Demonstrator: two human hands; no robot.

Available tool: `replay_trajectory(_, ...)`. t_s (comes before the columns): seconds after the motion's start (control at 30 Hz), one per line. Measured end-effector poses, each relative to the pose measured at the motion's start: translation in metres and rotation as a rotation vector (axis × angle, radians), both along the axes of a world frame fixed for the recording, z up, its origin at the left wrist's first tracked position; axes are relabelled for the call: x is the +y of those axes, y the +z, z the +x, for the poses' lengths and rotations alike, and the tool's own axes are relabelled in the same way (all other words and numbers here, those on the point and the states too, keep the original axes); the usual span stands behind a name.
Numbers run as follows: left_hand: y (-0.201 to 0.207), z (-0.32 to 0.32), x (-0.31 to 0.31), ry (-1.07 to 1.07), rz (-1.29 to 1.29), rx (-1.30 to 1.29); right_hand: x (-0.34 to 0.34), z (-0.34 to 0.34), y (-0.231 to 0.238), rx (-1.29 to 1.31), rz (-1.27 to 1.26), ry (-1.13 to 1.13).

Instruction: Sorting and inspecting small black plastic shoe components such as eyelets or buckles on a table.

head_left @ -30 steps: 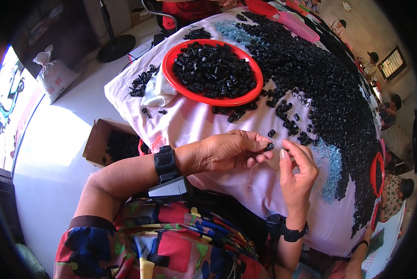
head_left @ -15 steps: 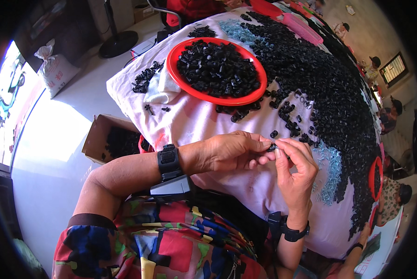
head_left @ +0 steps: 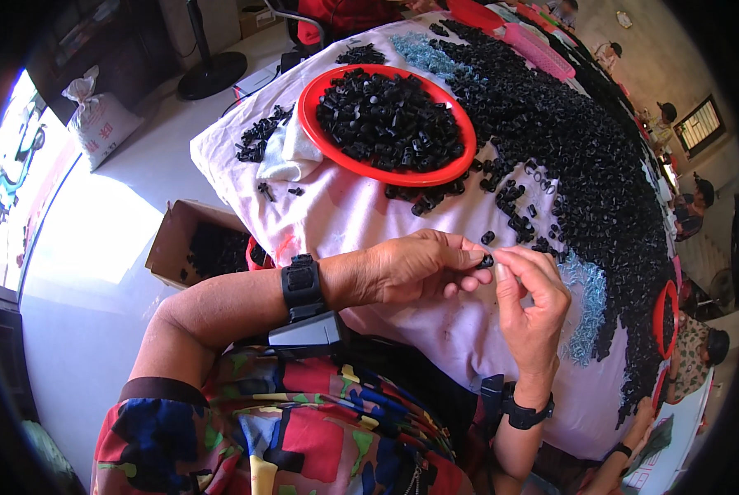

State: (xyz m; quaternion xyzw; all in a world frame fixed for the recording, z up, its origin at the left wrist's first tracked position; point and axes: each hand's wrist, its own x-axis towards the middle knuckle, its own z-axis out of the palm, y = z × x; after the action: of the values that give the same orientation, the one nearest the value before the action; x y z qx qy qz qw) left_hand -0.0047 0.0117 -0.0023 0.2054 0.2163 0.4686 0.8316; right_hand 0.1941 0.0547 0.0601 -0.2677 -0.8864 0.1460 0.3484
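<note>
Over the near edge of the cloth, my left hand (head_left: 423, 266) pinches a small black plastic part (head_left: 487, 261) between thumb and fingers. The thumb and forefinger of my right hand (head_left: 536, 295) are pressed together right beside that part. What they hold, if anything, is too small to make out. Just beyond my fingertips lies a loose black part (head_left: 488, 238). Farther off, a red basin (head_left: 305, 115) is heaped with similar black parts (head_left: 390, 115).
A huge spread of black parts (head_left: 600, 165) covers the right of the pink cloth (head_left: 361, 216). Clear bluish small pieces (head_left: 584, 309) lie right of my right hand. At left stand a cardboard box (head_left: 171, 239) and a white sack (head_left: 101, 120). Another person's arm (head_left: 625, 454) reaches in at lower right.
My right hand has shifted slightly right, its fingertips drawing a little away from my left. The black part in my left fingers now shows more clearly.
</note>
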Motion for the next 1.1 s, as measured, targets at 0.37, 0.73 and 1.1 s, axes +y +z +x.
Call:
replay_trajectory(0.37,0.001,-0.01,0.006,0.173,-0.059,0.049,0.04,-0.003,-0.01,-0.284,0.082,-0.082)
replay_trajectory(0.73,-0.006,-0.012,0.006,0.107,0.041,0.107,0.051,-0.008,-0.011,-0.25,0.068,-0.087)
replay_trajectory(1.1,0.001,-0.01,0.004,0.096,-0.064,0.102,0.037,0.045,-0.009,-0.244,-0.263,-0.346)
